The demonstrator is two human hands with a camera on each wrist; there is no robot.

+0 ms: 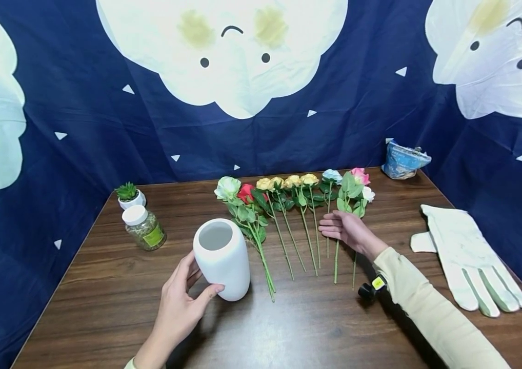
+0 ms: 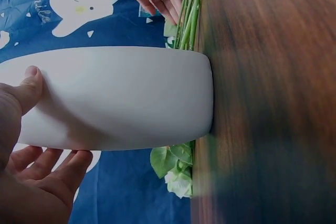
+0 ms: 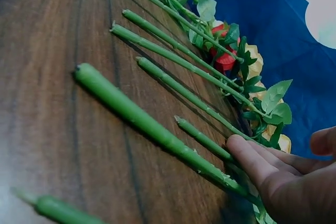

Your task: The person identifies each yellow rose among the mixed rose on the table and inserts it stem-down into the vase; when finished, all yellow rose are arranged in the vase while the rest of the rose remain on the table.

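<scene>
Nearest the camera, left hand (image 1: 179,300) curled round the lower side of a white vase (image 1: 222,258) — thumb on one flank, fingers on the other — with the vase standing upright on the brown wooden table (image 1: 104,302). Mouth of the vase open, nothing visible inside. Just right of it, a row of artificial flowers (image 1: 288,205) laid flat with stems toward the camera and heads toward the far edge: white, red, several yellow, pale blue, pink. Right hand (image 1: 346,228) resting over the stems (image 3: 157,129) at the right end of the row, fingers straight and relaxed, fingertips (image 3: 247,153) touching one green stem, gripping nothing. A small black device with a yellow tag (image 1: 372,287) strapped at the right wrist, cream sleeve (image 1: 427,307) behind it. A white glove (image 1: 466,259) lying flat, well apart to the right. On the left side, a clear jar with a white lid (image 1: 143,228) holding greenish contents, its yellow-green label too small to read; just behind it, a small green plant in a white pot (image 1: 129,196). At the far right corner, a crumpled blue pack (image 1: 404,160), print unreadable. Behind everything, a dark blue backdrop with white cloud faces (image 1: 224,51) — in the left wrist view, the letters "smile" (image 2: 41,1) legible on it.
</scene>
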